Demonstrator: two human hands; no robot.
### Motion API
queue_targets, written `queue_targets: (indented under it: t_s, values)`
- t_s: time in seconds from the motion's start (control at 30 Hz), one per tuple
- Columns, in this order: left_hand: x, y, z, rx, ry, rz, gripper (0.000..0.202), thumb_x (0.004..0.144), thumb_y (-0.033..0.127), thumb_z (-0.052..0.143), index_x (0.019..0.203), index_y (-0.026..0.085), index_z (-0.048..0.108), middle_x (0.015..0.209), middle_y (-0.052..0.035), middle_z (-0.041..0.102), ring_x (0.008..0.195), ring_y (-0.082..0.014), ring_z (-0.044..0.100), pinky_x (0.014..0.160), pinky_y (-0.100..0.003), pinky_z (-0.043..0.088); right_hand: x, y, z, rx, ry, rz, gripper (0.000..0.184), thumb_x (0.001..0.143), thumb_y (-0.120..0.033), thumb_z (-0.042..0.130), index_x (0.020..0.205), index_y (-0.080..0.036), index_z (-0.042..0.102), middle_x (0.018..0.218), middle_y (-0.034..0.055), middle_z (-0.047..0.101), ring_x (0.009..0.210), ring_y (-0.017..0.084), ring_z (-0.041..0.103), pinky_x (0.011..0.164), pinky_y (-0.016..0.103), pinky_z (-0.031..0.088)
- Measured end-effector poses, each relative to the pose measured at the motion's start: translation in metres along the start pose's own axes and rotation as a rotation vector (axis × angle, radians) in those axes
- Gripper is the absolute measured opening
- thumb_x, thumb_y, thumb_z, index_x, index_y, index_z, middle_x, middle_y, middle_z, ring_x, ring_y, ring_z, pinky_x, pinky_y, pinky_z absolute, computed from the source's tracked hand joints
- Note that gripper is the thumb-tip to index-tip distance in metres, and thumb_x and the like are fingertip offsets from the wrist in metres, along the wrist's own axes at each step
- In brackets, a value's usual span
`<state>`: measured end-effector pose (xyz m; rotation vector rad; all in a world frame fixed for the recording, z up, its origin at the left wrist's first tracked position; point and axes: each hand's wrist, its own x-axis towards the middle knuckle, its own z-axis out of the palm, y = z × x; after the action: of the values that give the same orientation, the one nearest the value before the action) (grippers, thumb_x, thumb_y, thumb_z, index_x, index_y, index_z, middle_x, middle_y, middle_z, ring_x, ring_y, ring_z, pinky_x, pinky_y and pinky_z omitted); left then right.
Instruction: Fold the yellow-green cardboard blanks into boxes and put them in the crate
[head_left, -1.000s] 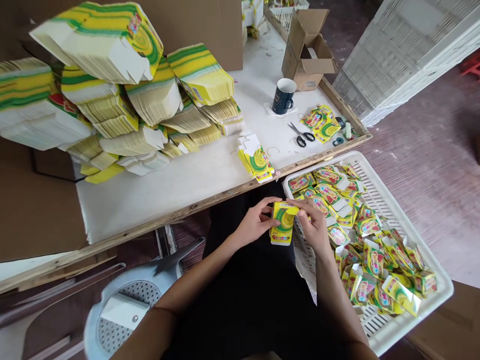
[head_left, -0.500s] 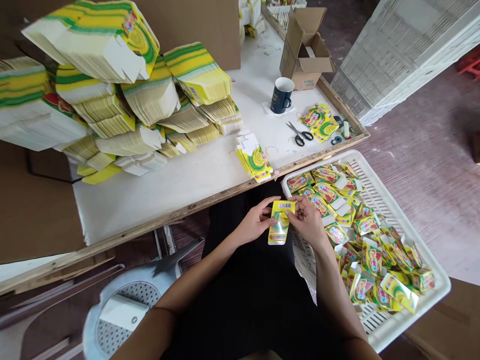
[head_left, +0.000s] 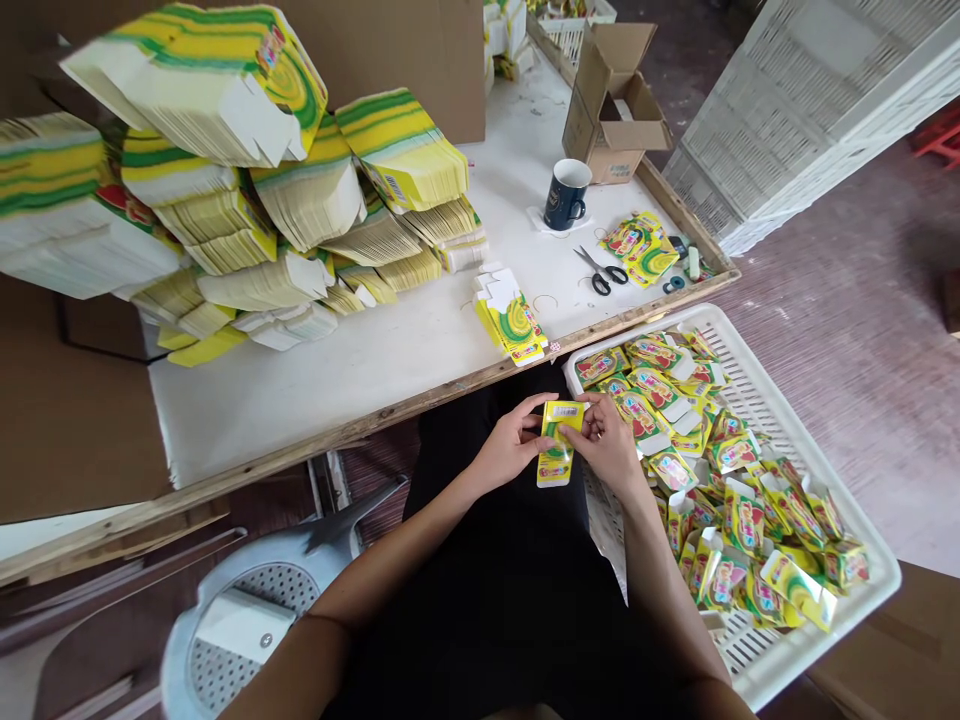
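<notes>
Together left grip (head_left: 511,450) and right grip (head_left: 611,452) clasp one carton (head_left: 557,458) beside the filled tray (head_left: 757,345).

Carton (head_left: 556,455) now narrower, barcode flap (head_left: 566,411) up

One camera, worn on the person's head, looks forward and steeply down. The left hand (head_left: 510,447) and right hand (head_left: 611,447), pinching a small yellow carton (head_left: 557,450) between them, sit just below the centre and close to the lens, with the forearms entering from the bottom edge. Beyond them the bench (head_left: 375,365) runs slantwise from lower left to upper right. Its stacks of flat cartons (head_left: 225,190) loom large at upper left, while the mug (head_left: 566,193) at the far end looks small. The white crate (head_left: 765,385) fills the lower right and the stool (head_left: 247,610) the lower left.
</notes>
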<state>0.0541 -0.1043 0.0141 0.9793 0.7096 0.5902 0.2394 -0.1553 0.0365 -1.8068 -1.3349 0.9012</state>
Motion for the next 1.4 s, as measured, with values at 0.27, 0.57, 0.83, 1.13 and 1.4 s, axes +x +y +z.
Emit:
queue_targets:
  t_s: [0.27,0.57,0.83,1.13,1.4]
  values:
    - [0.011,-0.004,0.013,0.245,0.054,0.18,0.061,0.085,0.025,0.075,0.142,0.021,0.053,0.107,-0.0093,0.074,0.091,-0.0222,0.074,0.083,-0.036,0.062,-0.008,0.009,-0.014,0.238,0.082,0.005,0.04,0.087,-0.042,0.069,0.121,-0.022,0.061,0.094,0.0038,0.068,0.069,0.014,0.058,0.063,0.028,0.049]
    - [0.077,0.004,-0.038,1.046,0.393,0.499,0.052,0.093,0.012,0.058,0.145,0.012,0.053,0.155,-0.0204,0.051,0.152,-0.0327,0.039,0.128,-0.061,0.023,-0.024,0.002,-0.049,0.027,0.853,-0.084,0.03,0.086,-0.046,0.073,0.092,-0.018,0.066,0.08,0.0026,0.063,0.066,0.014,0.053,0.063,0.029,0.042]
    - [0.036,-0.019,-0.023,0.689,0.222,0.747,0.026,0.098,0.021,0.056,0.115,0.023,0.076,0.127,-0.009,0.075,0.131,-0.0245,0.064,0.121,-0.053,0.044,0.0,-0.002,0.023,0.455,0.372,0.195,0.048,0.086,-0.067,0.062,0.097,-0.02,0.068,0.082,0.0061,0.071,0.059,0.014,0.054,0.053,0.029,0.043]
    - [0.011,-0.011,0.005,0.11,0.266,0.553,0.059,0.089,0.042,0.073,0.143,0.022,0.059,0.153,-0.0147,0.055,0.148,-0.0295,0.045,0.123,-0.048,0.039,-0.005,-0.004,0.029,0.694,0.348,0.173,0.046,0.072,-0.044,0.085,0.104,-0.024,0.059,0.085,0.0021,0.076,0.081,0.019,0.072,0.078,0.034,0.058]
    - [0.019,0.017,-0.004,-0.435,-0.142,0.079,0.071,0.069,0.057,0.087,0.124,0.016,0.071,0.124,-0.0168,0.074,0.115,-0.0337,0.071,0.1,-0.045,0.056,-0.013,-0.005,0.03,0.682,0.208,0.209,0.039,0.075,-0.047,0.083,0.1,-0.022,0.069,0.086,0.0053,0.077,0.072,0.019,0.071,0.064,0.031,0.056]
